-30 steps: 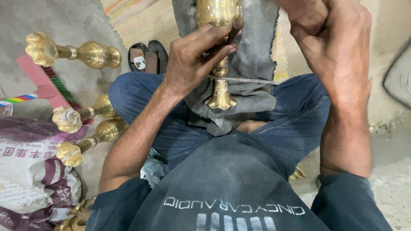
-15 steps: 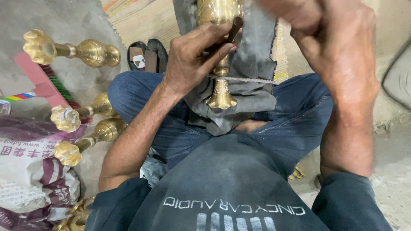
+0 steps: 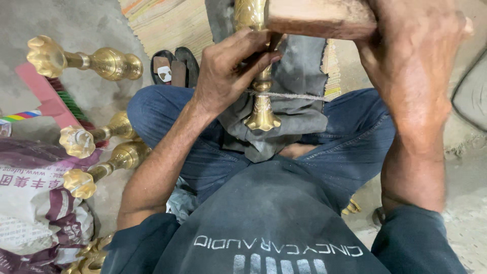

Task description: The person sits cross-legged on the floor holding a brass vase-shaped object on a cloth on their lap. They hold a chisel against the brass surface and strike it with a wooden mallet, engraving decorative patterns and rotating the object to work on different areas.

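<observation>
Gripping the brass stem (image 3: 262,96), your left hand (image 3: 228,71) has its fingers clamped around it. Your right hand (image 3: 411,66) grips a wooden block (image 3: 317,18).

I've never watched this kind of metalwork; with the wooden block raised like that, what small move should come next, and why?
Probably a short tap down with the wooden block in the right hand. It sits above the ornate brass stem, which the left hand pins against the grey cloth on the lap, cord tied across.
</observation>
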Demonstrator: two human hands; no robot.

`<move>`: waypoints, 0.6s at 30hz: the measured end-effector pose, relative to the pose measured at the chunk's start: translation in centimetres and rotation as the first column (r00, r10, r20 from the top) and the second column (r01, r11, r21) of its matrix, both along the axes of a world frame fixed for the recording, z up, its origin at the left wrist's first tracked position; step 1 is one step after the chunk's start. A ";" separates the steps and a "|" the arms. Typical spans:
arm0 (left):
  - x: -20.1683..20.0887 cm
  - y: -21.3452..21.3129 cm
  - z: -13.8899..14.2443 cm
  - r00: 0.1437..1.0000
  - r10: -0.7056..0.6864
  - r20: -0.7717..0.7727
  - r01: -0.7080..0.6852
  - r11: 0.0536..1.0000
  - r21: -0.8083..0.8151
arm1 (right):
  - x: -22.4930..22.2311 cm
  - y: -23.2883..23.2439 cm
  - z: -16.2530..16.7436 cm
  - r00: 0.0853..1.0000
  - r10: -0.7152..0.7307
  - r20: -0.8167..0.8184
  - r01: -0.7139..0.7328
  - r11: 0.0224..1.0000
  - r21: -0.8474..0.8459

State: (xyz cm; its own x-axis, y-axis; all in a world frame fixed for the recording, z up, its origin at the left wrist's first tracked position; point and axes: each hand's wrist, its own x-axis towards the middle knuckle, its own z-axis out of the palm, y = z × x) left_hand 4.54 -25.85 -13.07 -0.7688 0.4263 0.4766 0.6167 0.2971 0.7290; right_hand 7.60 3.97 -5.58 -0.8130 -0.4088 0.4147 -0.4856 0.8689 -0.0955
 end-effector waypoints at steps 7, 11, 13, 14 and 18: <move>-0.1 -0.2 -1.4 0.999 -0.020 -0.040 0.023 0.998 0.066 | -0.1 0.6 -0.6 0.997 0.013 0.081 -0.014 1.000 0.007; -0.1 -0.6 -1.9 1.000 -0.006 -0.027 0.007 0.999 0.042 | 0.4 0.2 -0.5 1.000 0.015 0.027 -0.017 0.997 0.078; -0.2 -0.8 -1.9 1.000 -0.008 -0.023 0.008 0.999 0.034 | 0.6 -0.3 -0.3 0.999 -0.019 -0.027 0.022 0.992 0.122; 0.0 -1.0 -1.7 1.000 -0.003 -0.016 0.003 1.000 0.026 | 0.7 -0.5 -0.1 0.999 -0.041 -0.011 0.041 0.995 0.093; 0.1 -1.2 -1.2 1.000 -0.004 0.010 0.004 0.999 0.043 | 0.2 -1.6 0.9 0.999 -0.039 -0.024 0.041 0.994 0.097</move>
